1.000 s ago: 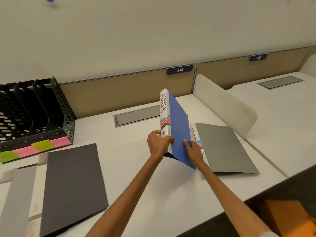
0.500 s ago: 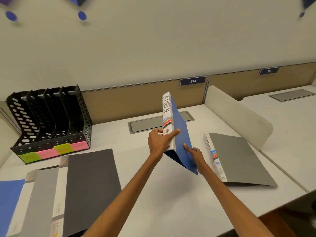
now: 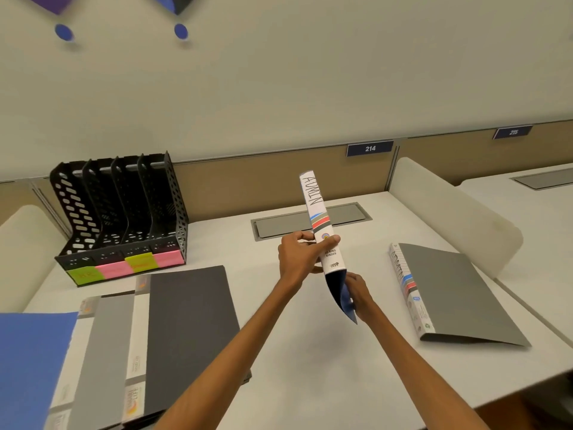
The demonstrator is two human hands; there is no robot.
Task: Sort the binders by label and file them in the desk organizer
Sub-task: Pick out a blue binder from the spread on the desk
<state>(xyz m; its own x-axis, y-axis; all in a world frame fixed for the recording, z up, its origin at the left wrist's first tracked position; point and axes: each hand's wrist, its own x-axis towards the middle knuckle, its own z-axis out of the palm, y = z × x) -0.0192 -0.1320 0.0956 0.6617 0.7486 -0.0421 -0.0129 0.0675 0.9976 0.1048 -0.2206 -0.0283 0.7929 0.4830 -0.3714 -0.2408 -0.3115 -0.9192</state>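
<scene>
Nearest the person, at the left edge of the white desk, lies a flat pile: a blue cover, a light grey binder partly over it, and a dark grey binder to the right, each showing a white spine strip. Two bare forearms reach forward from the bottom of the view. The right hand grips the lower corner of the blue ADMIN binder; its fingers are mostly hidden behind the dark cover. A little farther on, the left hand is wrapped around the binder's white spine, thumb laid across the front of it. The binder is held in the air above the middle of the desk, nearly upright with its top leaning left, spine toward the camera and the handwritten "ADMIN" near the top. To the right, well apart from the hands, a grey binder lies flat with its labelled spine facing left. Farther back on the left stands the black perforated desk organizer, its slots holding no binders, with green and pink sticky notes along its front edge. Behind the held binder a grey cable hatch is set into the desk, and on the back partition hangs a plate numbered 214.
</scene>
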